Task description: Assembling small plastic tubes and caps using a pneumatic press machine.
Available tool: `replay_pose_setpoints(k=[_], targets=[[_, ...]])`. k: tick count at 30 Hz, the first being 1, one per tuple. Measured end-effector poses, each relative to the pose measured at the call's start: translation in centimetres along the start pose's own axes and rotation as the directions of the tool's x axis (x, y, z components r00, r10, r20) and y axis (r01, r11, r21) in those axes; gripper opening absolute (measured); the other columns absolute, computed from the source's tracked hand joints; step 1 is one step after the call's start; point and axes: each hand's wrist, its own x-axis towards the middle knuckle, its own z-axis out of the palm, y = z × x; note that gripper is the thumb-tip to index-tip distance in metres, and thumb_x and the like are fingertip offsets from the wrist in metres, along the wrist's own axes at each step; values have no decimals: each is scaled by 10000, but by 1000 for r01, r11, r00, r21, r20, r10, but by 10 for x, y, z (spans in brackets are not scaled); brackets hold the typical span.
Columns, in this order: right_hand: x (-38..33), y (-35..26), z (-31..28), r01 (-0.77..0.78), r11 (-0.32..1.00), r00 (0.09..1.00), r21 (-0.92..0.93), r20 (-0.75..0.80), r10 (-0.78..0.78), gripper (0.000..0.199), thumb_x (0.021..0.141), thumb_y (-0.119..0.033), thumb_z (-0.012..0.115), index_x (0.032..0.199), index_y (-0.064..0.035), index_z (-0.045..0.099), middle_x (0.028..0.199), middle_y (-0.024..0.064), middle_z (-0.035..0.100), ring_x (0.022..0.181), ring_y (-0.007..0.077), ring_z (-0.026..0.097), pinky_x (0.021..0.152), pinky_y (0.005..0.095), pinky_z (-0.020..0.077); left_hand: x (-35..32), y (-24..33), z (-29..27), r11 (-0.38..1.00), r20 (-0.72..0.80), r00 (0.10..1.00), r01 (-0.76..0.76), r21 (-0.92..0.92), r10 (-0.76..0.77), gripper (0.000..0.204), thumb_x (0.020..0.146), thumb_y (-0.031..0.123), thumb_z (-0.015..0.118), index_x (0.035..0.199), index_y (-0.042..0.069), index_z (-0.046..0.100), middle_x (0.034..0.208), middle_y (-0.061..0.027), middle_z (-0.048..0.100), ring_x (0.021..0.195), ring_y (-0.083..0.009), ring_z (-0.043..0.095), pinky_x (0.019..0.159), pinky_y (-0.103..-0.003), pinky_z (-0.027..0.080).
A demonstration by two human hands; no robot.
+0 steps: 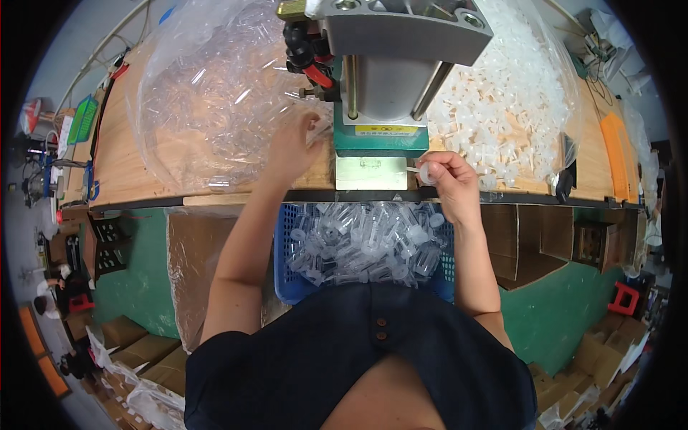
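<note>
At the left side of a bench press (387,79), my left hand (292,147) is closed, its fingers curled round a clear plastic tube (320,129) that is partly hidden. My right hand (459,188) pinches a white plastic cap with a thin stem (428,173) between thumb and fingers. The stem points left, toward the pale metal block (371,174) under the press's green plate. Beyond my left hand spreads a heap of clear tubes (215,86) on plastic film. White stemmed caps (502,107) lie heaped beyond my right hand.
Below the bench's dark front edge, a blue basket (284,276) holds many capped clear tubes (373,240). Cardboard boxes (537,240) stand under the bench at right, another (193,265) at left. An orange strip (618,158) lies on the bench's right end. A person (50,304) sits far left.
</note>
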Motion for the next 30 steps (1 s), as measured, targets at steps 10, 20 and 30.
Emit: replay_pose_setpoints(k=[10,20,30], targets=[[5,17,54,-48,897,998,440,-5,56,57,931,-107,595,949,-53,586,881,56,628,690,111,569,580,231,468,-51,90,15,929,-2,983,-173,-328,182,435,714,101,728,1129,51,608,1080,-120,634,1038,-266,588,904,-347,448],[-4,11,57,488,565,821,-666,129,-557,108,902,-130,631,983,-74,586,906,15,566,803,84,489,693,212,410,-53,105,29,928,-4,983,-175,-330,184,450,657,94,750,1078,25,607,1008,-121,612,944,-286,599,805,-347,479],[18,10,12,224,672,891,-706,-131,-435,185,926,-186,602,1030,-33,604,929,51,613,869,141,568,762,273,459,-42,79,51,986,-63,998,-32,-166,21,458,668,275,769,1083,123,648,1048,-76,651,1025,-271,561,904,-414,344]])
